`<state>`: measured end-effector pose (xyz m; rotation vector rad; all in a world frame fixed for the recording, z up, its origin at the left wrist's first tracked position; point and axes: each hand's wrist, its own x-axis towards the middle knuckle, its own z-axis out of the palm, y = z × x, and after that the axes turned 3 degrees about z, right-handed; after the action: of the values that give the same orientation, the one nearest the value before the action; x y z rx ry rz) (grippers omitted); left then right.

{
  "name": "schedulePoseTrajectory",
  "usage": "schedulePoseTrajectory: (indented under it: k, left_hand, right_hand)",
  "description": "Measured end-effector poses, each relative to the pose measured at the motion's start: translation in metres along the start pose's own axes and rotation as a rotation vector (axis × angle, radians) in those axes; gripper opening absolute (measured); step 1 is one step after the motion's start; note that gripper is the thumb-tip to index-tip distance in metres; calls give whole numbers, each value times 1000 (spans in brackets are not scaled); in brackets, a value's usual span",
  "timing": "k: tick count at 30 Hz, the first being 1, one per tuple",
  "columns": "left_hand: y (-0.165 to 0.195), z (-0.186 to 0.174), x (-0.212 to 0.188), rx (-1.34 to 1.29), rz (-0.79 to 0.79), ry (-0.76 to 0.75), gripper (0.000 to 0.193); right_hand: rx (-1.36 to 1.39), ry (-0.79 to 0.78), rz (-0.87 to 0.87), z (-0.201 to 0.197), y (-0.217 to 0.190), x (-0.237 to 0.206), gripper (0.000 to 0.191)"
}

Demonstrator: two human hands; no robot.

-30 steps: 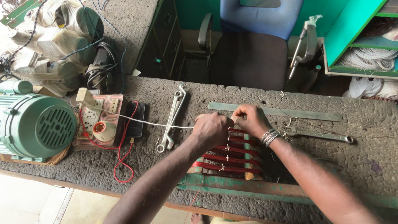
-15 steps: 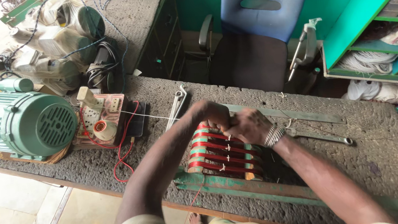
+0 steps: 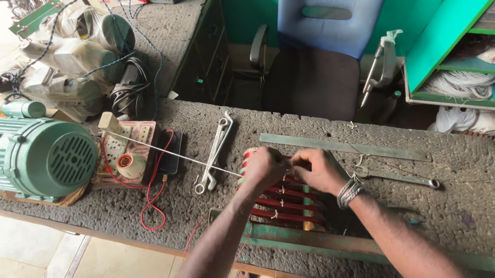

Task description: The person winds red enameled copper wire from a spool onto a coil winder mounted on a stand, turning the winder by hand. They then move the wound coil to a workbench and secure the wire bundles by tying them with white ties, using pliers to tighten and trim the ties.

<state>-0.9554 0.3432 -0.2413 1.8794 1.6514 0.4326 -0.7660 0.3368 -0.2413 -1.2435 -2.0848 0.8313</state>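
My left hand (image 3: 265, 167) and my right hand (image 3: 317, 169) meet, fingers pinched, over a red wire coil bundle (image 3: 284, 207) that lies on the rough grey workbench (image 3: 470, 212). A taut white string (image 3: 167, 154) runs from the left hand back to a spool (image 3: 110, 125) on the left. The right wrist wears metal bangles (image 3: 349, 191). What the right fingers pinch is hidden between the two hands.
A green electric motor (image 3: 23, 157) stands at the left end. Beside it are a small board with red wires (image 3: 136, 156) and a pair of spanners (image 3: 214, 152). A long metal ruler (image 3: 343, 146) and another spanner (image 3: 400, 177) lie behind the hands. Green shelves (image 3: 478, 67) stand at right.
The hands first pulled the string above the coil, then both dropped onto the coil's top. Now they sit pinched together at its upper edge, the string taut to the left.
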Motion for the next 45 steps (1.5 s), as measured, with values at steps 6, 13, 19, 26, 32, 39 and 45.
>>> schedulePoseTrajectory:
  k: [6,13,19,26,32,39,45]
  left_hand:
    - [-11,9,-11,-261,-34,102,29]
    - [1,13,-27,-175,-146,310,24]
    - [9,0,-40,-175,-131,314,23]
    - [2,-10,-48,24,245,348,17]
    - [-5,-8,-44,-6,278,369,16]
    - [-7,2,-40,69,13,284,19]
    - [-18,7,-4,-172,-109,132,24]
  right_hand:
    - [34,29,39,7,20,17,13]
    - [52,189,-42,21,36,30,18]
    - [-52,53,-348,19,22,23,20]
    - [-274,-209,-119,14,-4,33,33]
    - [49,53,-327,16,22,28,15]
    - [-449,424,-37,32,24,24,15]
    - [-272,291,-85,13,32,16,15]
